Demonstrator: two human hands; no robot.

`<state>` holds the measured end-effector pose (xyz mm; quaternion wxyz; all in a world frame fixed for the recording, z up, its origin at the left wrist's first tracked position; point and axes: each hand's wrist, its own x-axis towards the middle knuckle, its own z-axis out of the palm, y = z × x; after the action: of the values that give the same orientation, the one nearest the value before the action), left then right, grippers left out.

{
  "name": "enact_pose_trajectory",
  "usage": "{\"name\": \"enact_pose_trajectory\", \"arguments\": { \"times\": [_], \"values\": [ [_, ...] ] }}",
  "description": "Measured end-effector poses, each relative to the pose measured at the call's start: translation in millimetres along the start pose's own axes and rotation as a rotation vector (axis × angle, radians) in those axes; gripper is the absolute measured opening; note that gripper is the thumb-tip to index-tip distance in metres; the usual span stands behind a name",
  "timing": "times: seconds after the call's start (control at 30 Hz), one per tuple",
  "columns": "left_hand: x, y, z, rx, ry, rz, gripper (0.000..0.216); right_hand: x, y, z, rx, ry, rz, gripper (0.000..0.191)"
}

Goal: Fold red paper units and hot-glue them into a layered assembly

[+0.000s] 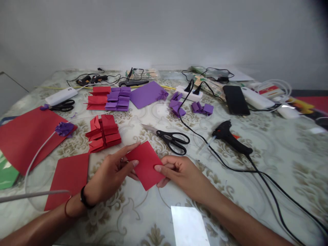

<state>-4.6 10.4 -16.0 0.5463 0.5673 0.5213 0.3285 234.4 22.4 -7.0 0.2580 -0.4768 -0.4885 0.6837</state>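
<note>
A small red paper square (146, 165) is held flat above the table between both hands. My left hand (112, 172) pinches its left corner, thumb on top and fingers beneath. At the right corner my right hand (179, 172) grips the same paper, thumb over the face. Just beyond lie black-handled scissors (170, 136), blades pointing left. Left of them sits a cluster of folded red paper pieces (104, 133). A larger red sheet (69, 177) lies beside my left forearm, which partly covers it.
A black glue gun (230, 138) lies at right, its cord crossing the table. Farther back are folded purple pieces (119, 99), a purple sheet (145, 95), a white power strip (191, 93) and a black phone (235, 100). A white cable (38, 155) loops at left over a red sheet (28, 136).
</note>
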Motion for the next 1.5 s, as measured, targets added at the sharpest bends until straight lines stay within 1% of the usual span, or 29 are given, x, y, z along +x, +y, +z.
{"name": "enact_pose_trajectory", "arguments": {
  "times": [0.13, 0.27, 0.33, 0.43, 0.6, 0.7, 0.77, 0.87, 0.93, 1.0, 1.07, 1.13, 1.23, 1.33, 1.5],
  "values": [
    [1, 5, 1, -0.007, 0.002, 0.015, 0.061, 1, 0, -1, 0.018, -0.001, -0.014, 0.047],
    [3, 12, 2, -0.016, 0.033, 0.038, 0.055, 1, 1, -3, 0.045, -0.053, -0.024, 0.049],
    [3, 13, 2, -0.006, 0.046, 0.041, 0.053, 1, 1, -2, 0.056, -0.041, -0.022, 0.049],
    [3, 12, 1, 0.009, 0.045, 0.044, 0.052, 1, 2, -1, 0.061, -0.009, -0.026, 0.050],
    [4, 9, -1, 0.020, 0.084, 0.066, 0.050, 1, 1, 0, 0.085, -0.054, -0.036, 0.050],
    [5, 9, -1, 0.026, 0.095, 0.074, 0.049, -1, 0, -1, 0.032, -0.038, -0.035, 0.050],
    [5, 9, -2, 0.030, 0.078, 0.074, 0.047, -2, 0, -3, -0.055, -0.027, -0.066, 0.048],
    [3, 8, -1, 0.059, 0.035, 0.056, 0.047, -4, 0, -5, -0.217, 0.003, -0.155, 0.044],
    [1, 9, -1, 0.082, 0.008, 0.026, 0.048, -4, 1, -6, -0.312, 0.042, -0.211, 0.044],
    [-1, 11, 0, 0.083, -0.008, 0.003, 0.042, -4, 1, -6, -0.365, 0.068, -0.245, 0.047],
    [-2, 14, 1, 0.097, -0.026, 0.006, 0.030, -4, 0, -5, -0.346, 0.060, -0.233, 0.046],
    [-3, 16, 1, 0.166, -0.057, 0.020, 0.026, -5, 0, -4, -0.284, 0.038, -0.200, 0.042],
    [-5, 16, 1, 0.260, -0.106, 0.016, 0.028, -6, -1, -2, -0.252, 0.042, -0.186, 0.039],
    [-6, 14, 2, 0.267, -0.118, 0.005, 0.029, -8, -2, -1, -0.270, 0.067, -0.192, 0.042],
    [-8, 13, 3, 0.305, -0.148, 0.032, 0.031, -8, -1, 2, -0.177, 0.038, -0.152, 0.037]
  ]
}}
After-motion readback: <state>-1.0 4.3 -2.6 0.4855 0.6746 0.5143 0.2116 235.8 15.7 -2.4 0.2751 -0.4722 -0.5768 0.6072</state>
